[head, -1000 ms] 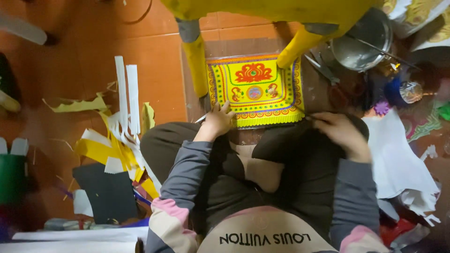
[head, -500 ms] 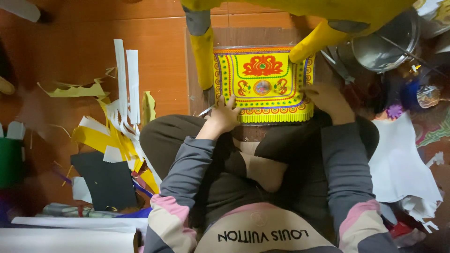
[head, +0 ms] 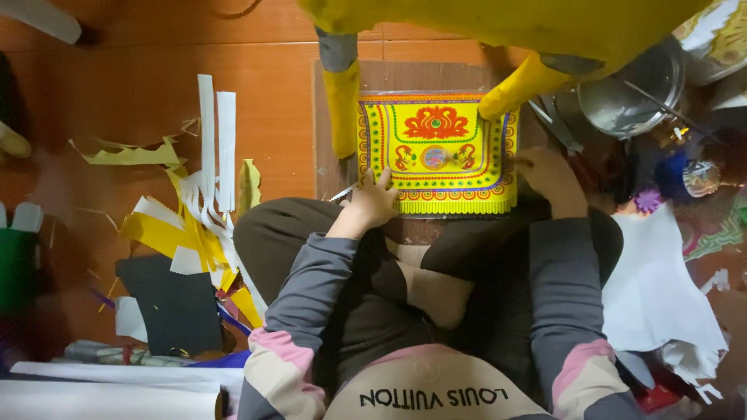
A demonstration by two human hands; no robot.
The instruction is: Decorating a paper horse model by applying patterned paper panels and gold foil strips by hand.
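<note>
A person sits cross-legged on a reddish floor [head: 117, 93], seen from above. In front of the knees a yellow panel [head: 436, 152] with red, green and pink ornament lies flat on a brown board [head: 405, 74].

The left hand [head: 375, 204] rests at the panel's lower left corner, fingers loosely curled with the fingertips [head: 385, 180] touching the panel's edge; it grips nothing that can be seen. A thin metal blade [head: 342, 192] lies just beside this hand on the board.

The right hand [head: 551, 175] sits at the panel's right edge, near its lower right corner. It is in shadow and blurred, so whether it is open or closed cannot be told.

A yellow object [head: 498, 23] stands over the far side of the panel, two of its legs [head: 342, 105] coming down beside and onto it.

To the left, paper scraps [head: 198, 225] in white and yellow lie in a heap, with a black sheet [head: 175, 303] nearer the person. To the right are a metal bowl [head: 634, 89] and white sheets [head: 657, 288].
</note>
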